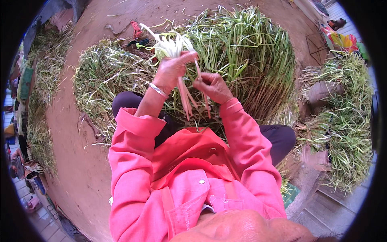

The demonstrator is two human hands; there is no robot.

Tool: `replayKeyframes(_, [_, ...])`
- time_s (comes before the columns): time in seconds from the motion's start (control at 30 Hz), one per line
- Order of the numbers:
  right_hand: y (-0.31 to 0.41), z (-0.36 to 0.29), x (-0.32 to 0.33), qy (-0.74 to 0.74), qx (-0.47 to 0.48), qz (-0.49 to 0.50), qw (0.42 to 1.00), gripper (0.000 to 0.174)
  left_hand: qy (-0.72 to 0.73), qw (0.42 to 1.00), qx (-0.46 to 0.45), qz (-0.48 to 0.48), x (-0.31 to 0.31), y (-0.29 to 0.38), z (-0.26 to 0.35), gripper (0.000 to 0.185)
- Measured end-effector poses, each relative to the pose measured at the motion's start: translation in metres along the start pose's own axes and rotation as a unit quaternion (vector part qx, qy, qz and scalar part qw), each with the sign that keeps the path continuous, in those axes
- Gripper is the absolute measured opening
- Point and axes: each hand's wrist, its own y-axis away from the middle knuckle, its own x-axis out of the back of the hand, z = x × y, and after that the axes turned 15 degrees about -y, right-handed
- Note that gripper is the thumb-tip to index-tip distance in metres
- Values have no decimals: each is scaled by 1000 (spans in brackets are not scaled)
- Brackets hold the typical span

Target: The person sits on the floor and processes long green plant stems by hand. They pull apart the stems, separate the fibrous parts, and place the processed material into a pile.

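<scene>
My left hand (170, 71), with a metal bangle at its wrist, is closed around a small bunch of pale stalks (172, 45). Their whitish-green ends fan out above the fist, and thin pinkish ends hang below it. At the bunch's right side, my right hand (214, 87) pinches a single slender stalk (198, 69) between thumb and fingers. Both hands are above my lap, level with each other. Just beyond them lies a large heap of long green leafy stalks (235, 51), its brownish stems towards the right. A looser, messier heap of greens (105, 69) spreads to the left.
Brown earthen floor (69, 145) runs along the left, with more greens (45, 90) past it. At right, another heap of greens (347, 145) lies by a rounded brownish object (326, 92). A red scrap (136, 29) and a colourful bag (343, 40) are farther off.
</scene>
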Motion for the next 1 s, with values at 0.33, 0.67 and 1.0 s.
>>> replayKeyframes(0.33, [51,-5,21,83,-165,-9,983,22,75,993,0,88,32,-23,-4,25])
replayKeyframes(0.67, [46,-10,4,114,-110,5,987,16,17,995,58,-84,-16,1,-30,32])
replayKeyframes(1.0, [136,72,38,551,-232,-321,735,9,29,992,-85,94,51,-21,26,26])
